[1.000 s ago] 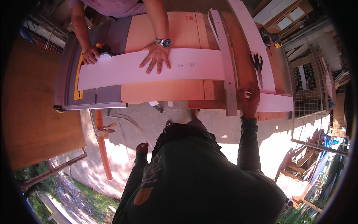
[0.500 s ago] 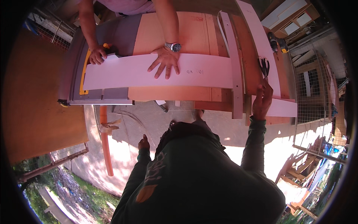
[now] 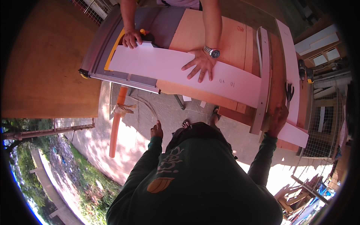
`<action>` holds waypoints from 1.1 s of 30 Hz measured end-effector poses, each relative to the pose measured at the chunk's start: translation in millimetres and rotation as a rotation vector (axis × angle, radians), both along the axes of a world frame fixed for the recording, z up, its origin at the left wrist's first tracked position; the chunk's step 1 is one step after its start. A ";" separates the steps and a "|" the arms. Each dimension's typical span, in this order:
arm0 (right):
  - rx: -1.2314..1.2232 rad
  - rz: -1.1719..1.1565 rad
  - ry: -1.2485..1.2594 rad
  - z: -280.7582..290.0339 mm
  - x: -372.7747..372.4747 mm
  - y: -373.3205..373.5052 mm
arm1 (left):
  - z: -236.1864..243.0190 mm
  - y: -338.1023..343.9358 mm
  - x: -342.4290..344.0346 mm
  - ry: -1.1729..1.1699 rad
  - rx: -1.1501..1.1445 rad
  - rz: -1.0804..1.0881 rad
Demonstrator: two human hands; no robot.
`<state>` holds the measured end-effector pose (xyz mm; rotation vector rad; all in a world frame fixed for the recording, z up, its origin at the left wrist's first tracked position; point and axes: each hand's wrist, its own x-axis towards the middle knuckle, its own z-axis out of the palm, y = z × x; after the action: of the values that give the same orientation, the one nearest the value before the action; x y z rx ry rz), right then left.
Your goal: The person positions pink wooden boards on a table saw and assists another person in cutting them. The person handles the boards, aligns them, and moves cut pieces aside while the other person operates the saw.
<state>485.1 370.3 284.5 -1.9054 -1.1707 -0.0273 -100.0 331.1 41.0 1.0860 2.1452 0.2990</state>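
My left hand [image 3: 156, 130] hangs at my side above the floor, one digit stretched forward and the others partly curled, with nothing visible in it. At the right end of the table my right hand [image 3: 278, 119] is closed at the blade end of black-handled scissors [image 3: 289, 91]. Their handles point away from me, over a long white strip [image 3: 288, 45]. A shorter white piece [image 3: 294, 135] lies beside that hand. Across the table, another person's hands [image 3: 200, 66] press a long white board [image 3: 168, 67] flat, one spread on it, the other at its left end beside a yellow-edged guide [image 3: 114, 54].
A long straight bar [image 3: 262, 86] crosses the right end of the white board. Two drills [image 3: 305, 71] rest near the table's right edge. An orange pipe [image 3: 115, 131] stands below the table's left. A large brown panel [image 3: 48, 63] fills the left; wire mesh [image 3: 320, 123] is at the right.
The view has turned, so the table appears tilted, its right end nearer. My right hand stays at the scissors; the other person's hands remain on the white board.
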 end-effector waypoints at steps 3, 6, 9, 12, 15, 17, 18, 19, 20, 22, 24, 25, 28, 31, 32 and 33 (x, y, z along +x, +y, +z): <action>0.023 0.038 -0.036 1.3 -6.3 4.8 | -3.8 3.8 1.5 -0.043 0.075 0.035; -0.005 0.052 -0.035 2.3 -10.6 9.0 | -5.3 8.1 1.8 -0.079 0.125 0.045; -0.028 0.065 -0.036 4.0 -15.8 13.4 | -8.9 13.1 1.0 -0.118 0.153 0.094; -0.047 0.096 -0.095 0.5 -21.9 17.4 | -0.5 27.0 5.5 -0.379 0.066 0.335; -0.080 0.159 -0.079 1.4 -43.1 23.7 | 15.2 43.0 15.6 -0.624 0.066 0.480; -0.103 0.218 -0.031 3.1 -53.9 31.0 | 27.4 55.6 22.1 -0.730 0.110 0.497; -0.135 0.225 -0.072 2.8 -55.3 34.1 | 34.5 65.2 26.1 -0.776 0.129 0.493; -0.164 0.238 -0.113 0.3 -58.6 35.1 | 43.0 71.6 28.2 -0.820 0.152 0.493; -0.193 0.248 -0.155 -0.9 -61.4 36.1 | 53.3 78.7 32.6 -0.843 0.156 0.493; -0.232 0.295 -0.221 0.3 -70.6 39.1 | 76.9 91.6 43.5 -0.889 0.167 0.496; -0.253 0.341 -0.268 0.6 -70.9 46.9 | 100.6 106.7 57.3 -0.916 0.182 0.480; -0.250 0.369 -0.282 -3.7 -71.7 47.3 | 109.2 108.7 60.4 -0.932 0.190 0.480; -0.266 0.431 -0.304 -11.6 -69.3 52.6 | 128.7 115.7 70.8 -0.976 0.206 0.468; -0.316 0.431 -0.301 -15.7 -66.7 58.2 | 151.9 123.4 82.2 -0.981 0.215 0.421; -0.335 0.424 -0.297 -17.4 -66.8 59.8 | 154.3 124.6 84.7 -0.994 0.212 0.425; -0.343 0.414 -0.320 -20.1 -66.6 60.5 | 155.8 125.7 87.3 -1.008 0.210 0.429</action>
<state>418.5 430.8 264.4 -1.9555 -1.8706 0.1040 -12.8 456.8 196.7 0.3829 1.3949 1.0375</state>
